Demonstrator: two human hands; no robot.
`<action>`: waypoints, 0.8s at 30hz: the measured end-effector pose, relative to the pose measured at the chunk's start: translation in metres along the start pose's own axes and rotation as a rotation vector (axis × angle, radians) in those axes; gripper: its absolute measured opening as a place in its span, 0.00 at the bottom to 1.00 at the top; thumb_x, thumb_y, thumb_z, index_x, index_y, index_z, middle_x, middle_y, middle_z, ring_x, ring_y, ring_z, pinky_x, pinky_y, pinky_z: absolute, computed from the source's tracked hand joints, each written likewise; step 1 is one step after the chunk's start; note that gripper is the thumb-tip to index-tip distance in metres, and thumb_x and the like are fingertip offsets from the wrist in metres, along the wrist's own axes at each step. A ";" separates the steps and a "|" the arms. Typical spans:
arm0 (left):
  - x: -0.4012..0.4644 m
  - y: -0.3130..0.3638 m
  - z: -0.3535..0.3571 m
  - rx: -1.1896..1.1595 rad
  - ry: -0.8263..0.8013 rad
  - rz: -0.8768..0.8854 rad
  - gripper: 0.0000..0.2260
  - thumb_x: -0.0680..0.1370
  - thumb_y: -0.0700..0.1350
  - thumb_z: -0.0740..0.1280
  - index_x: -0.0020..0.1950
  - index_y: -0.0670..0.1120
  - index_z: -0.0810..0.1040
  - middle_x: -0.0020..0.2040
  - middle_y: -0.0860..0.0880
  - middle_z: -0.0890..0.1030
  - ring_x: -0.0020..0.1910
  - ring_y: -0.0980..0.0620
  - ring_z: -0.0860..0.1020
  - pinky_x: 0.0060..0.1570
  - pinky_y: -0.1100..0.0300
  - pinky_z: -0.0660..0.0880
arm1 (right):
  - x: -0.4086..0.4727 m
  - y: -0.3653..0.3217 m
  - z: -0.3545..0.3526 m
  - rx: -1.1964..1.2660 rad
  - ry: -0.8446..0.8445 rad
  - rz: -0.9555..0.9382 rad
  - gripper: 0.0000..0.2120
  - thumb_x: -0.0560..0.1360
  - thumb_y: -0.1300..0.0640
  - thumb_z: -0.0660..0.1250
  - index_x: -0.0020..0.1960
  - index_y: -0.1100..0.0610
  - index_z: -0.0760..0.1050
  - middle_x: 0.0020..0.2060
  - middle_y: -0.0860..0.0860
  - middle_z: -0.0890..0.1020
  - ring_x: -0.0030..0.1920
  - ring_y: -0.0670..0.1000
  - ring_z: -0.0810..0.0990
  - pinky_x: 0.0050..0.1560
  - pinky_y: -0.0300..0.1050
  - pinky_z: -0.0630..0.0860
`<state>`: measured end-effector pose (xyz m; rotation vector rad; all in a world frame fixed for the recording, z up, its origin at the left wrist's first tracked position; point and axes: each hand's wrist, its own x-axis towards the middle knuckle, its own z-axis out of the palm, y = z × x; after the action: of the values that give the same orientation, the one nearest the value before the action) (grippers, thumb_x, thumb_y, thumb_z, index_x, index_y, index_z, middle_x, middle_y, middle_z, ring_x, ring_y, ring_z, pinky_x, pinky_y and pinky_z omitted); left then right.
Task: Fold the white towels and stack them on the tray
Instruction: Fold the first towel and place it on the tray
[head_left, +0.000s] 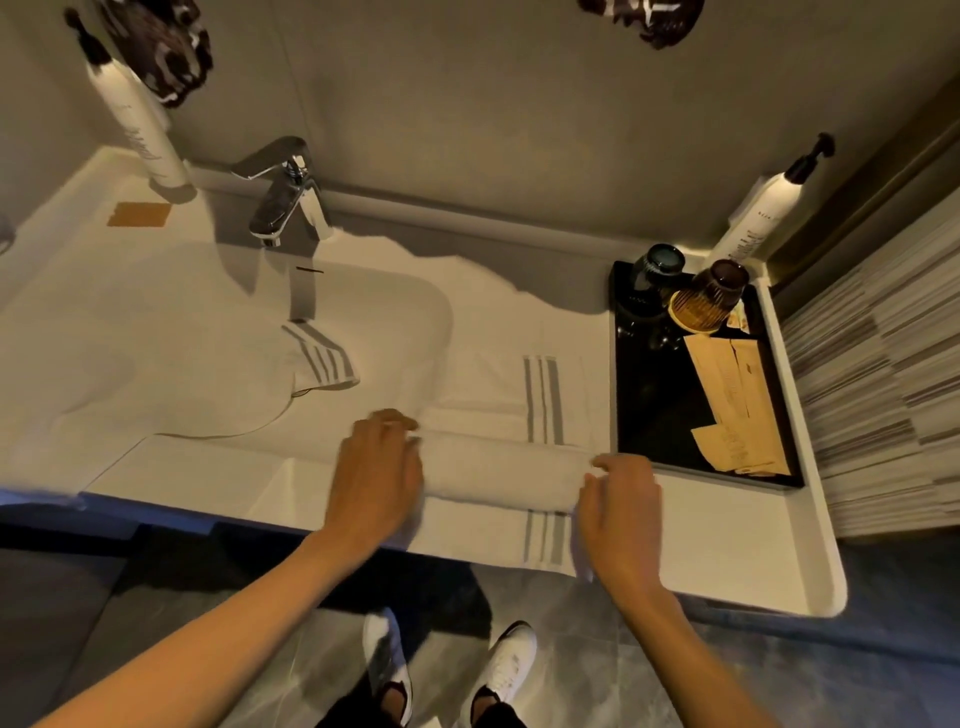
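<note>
A white towel with grey stripes (498, 395) lies spread on the white counter between the sink and the tray, its near edge hanging over the counter front. Part of it is rolled into a thick roll (498, 475) running left to right. My left hand (376, 475) presses on the roll's left end, fingers curled over it. My right hand (621, 512) grips the roll's right end near the grey stripes. A second white striped towel (311, 358) lies crumpled in the sink basin. The black tray (644, 415) stands at the right of the counter.
On the tray stand two dark cups (657, 265) and a ribbed amber cup (701, 304), with paper sachets (732, 395) beside them. A chrome tap (288, 195) rises behind the sink. White pump bottles stand at back left (143, 135) and back right (761, 218).
</note>
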<state>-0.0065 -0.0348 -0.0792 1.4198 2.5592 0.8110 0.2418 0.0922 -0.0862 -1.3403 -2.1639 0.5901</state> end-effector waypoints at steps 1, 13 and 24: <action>-0.004 0.010 0.006 0.007 -0.051 0.161 0.14 0.80 0.43 0.63 0.63 0.42 0.79 0.65 0.42 0.78 0.62 0.42 0.76 0.65 0.51 0.67 | 0.000 -0.007 0.007 -0.067 -0.070 -0.172 0.07 0.78 0.60 0.64 0.55 0.56 0.76 0.54 0.55 0.79 0.52 0.54 0.77 0.53 0.52 0.74; 0.003 0.000 0.060 0.302 -0.475 0.375 0.31 0.83 0.59 0.39 0.81 0.44 0.51 0.81 0.47 0.53 0.80 0.49 0.53 0.78 0.49 0.48 | 0.019 0.016 0.051 -0.555 -0.441 -0.244 0.29 0.83 0.40 0.42 0.81 0.51 0.49 0.80 0.52 0.52 0.80 0.53 0.47 0.78 0.59 0.47; -0.003 0.000 0.047 0.312 -0.442 0.233 0.29 0.84 0.54 0.51 0.81 0.43 0.48 0.81 0.45 0.48 0.81 0.47 0.49 0.77 0.46 0.43 | 0.014 0.019 0.046 -0.388 -0.426 -0.174 0.26 0.84 0.45 0.46 0.79 0.53 0.57 0.78 0.52 0.59 0.79 0.54 0.54 0.78 0.58 0.49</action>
<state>0.0107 -0.0183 -0.1196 1.7704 2.2681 0.0875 0.2205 0.1089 -0.1298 -1.2796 -2.8241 0.4286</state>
